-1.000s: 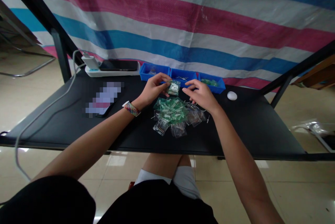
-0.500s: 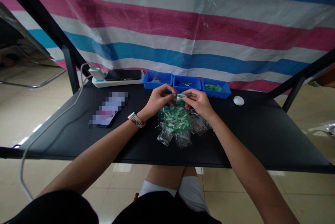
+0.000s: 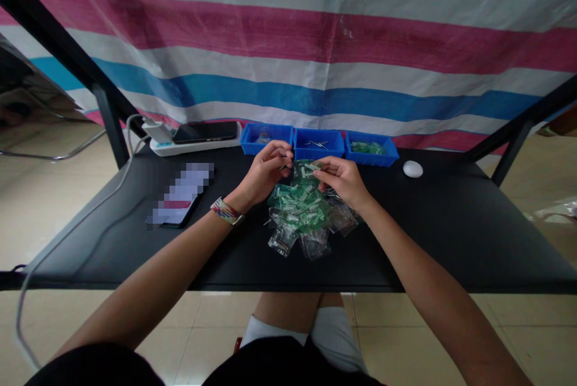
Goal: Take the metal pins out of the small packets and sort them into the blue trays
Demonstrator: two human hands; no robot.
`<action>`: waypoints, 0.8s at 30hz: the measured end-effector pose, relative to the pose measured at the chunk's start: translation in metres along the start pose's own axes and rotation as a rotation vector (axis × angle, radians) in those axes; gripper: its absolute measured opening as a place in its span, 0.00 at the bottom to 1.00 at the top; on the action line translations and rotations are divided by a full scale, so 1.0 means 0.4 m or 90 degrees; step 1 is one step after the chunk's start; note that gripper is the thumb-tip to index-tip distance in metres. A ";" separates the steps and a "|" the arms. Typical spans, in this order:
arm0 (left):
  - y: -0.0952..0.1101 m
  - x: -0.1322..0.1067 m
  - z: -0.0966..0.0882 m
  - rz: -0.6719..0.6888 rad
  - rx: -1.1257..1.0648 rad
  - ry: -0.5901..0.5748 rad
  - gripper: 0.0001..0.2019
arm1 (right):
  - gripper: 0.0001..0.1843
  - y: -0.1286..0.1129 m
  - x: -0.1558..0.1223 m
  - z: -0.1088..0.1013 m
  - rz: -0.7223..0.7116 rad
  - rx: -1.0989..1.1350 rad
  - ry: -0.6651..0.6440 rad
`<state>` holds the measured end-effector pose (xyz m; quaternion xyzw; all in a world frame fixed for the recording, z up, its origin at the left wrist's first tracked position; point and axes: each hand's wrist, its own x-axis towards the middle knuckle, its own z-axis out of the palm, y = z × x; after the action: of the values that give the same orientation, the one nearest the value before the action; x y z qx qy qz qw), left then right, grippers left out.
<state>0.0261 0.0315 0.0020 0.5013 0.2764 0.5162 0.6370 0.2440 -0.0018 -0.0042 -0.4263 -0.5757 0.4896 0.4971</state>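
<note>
Two hands (image 3: 343, 181), one packet pile (image 3: 302, 208), three blue bins (image 3: 319, 153), two phones (image 3: 205, 131), one power strip (image 3: 193, 147)

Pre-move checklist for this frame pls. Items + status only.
1. Right hand has the upper green packet: ok, gripped near its right edge.
2. Left hand free: cannot tell, curled beside the packet, inner side hidden.
3. Packet sealed: cannot tell, too small.
4. Pile sorted: not ok, green and clear packets overlap.
5. Thin metal pieces in the middle blue bin: ok, a few visible.
6. Table phone apart from pile: ok.
</note>
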 end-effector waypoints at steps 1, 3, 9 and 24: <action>0.002 0.001 -0.003 -0.014 -0.007 -0.005 0.11 | 0.19 0.000 -0.001 -0.001 -0.022 -0.013 0.017; 0.002 0.001 -0.007 -0.045 0.002 -0.015 0.10 | 0.15 -0.001 -0.006 -0.002 -0.077 -0.050 0.045; -0.001 -0.014 0.004 -0.107 0.116 -0.017 0.25 | 0.10 -0.016 -0.025 0.013 -0.339 -0.193 0.062; -0.012 -0.016 0.017 -0.050 0.090 -0.006 0.18 | 0.20 0.000 -0.027 0.017 -0.207 -0.023 0.078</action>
<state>0.0319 0.0235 -0.0014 0.5362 0.3289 0.4675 0.6211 0.2390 -0.0133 -0.0059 -0.3654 -0.6142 0.3652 0.5965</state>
